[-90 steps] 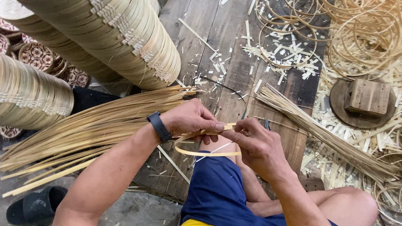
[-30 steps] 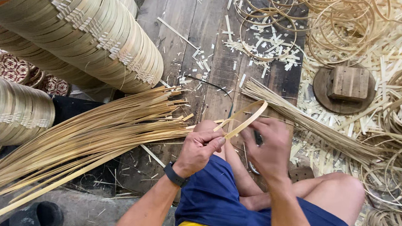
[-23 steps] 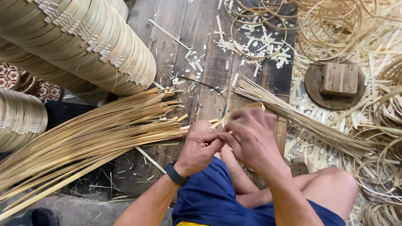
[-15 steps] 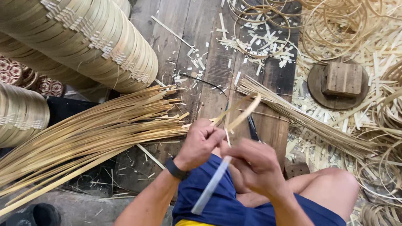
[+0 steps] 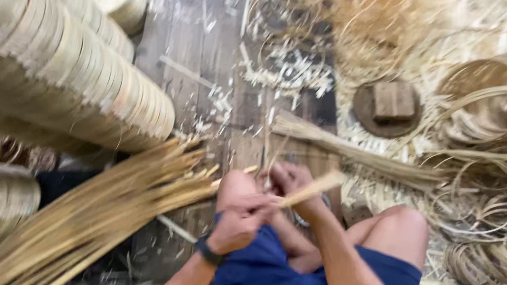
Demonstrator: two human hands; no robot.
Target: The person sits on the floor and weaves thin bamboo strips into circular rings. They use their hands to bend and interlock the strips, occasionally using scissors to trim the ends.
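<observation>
Both hands close together, left hand (image 5: 239,222) and right hand (image 5: 290,180) clamped on a bamboo strip (image 5: 314,188), steadying it over the lap.

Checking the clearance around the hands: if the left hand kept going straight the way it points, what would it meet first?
Probably the right hand. The left hand points up and right along the bamboo strip both hands hold, and the right hand sits just beyond it. The picture is blurred, so depth is uncertain.

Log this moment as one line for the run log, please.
left hand: grips bamboo strip | right hand: on same strip | strip bundle: left of hands | stacked woven rings: upper left | view: blurred
</observation>
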